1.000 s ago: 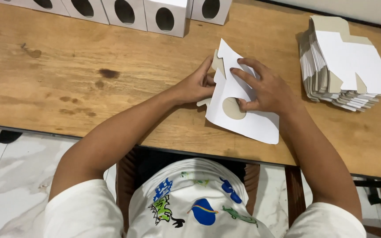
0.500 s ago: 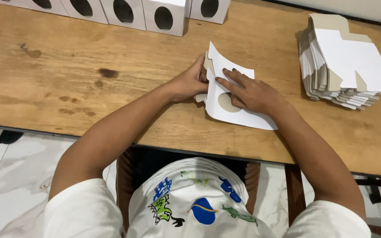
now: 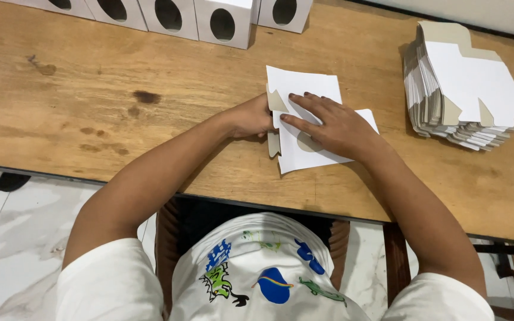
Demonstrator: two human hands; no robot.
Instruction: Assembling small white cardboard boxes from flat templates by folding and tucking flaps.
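A flat white carton blank [image 3: 302,89] with an oval cut-out lies on the wooden table [image 3: 90,89] in front of me. My right hand [image 3: 334,122] presses flat on its middle, fingers spread and pointing left, covering most of the cut-out. My left hand [image 3: 251,116] grips the blank's left edge, where brown cardboard flaps stick out.
A thick stack of flat white carton blanks [image 3: 468,89] sits at the right. A row of assembled white boxes with oval holes [image 3: 221,21] lines the far edge. The table's near edge runs just above my lap; white tiled floor [image 3: 7,238] lies to the left.
The blank has been turned and laid flatter, squared to the table. My right hand slid onto its middle and now presses it down; my left hand stays at the left edge.
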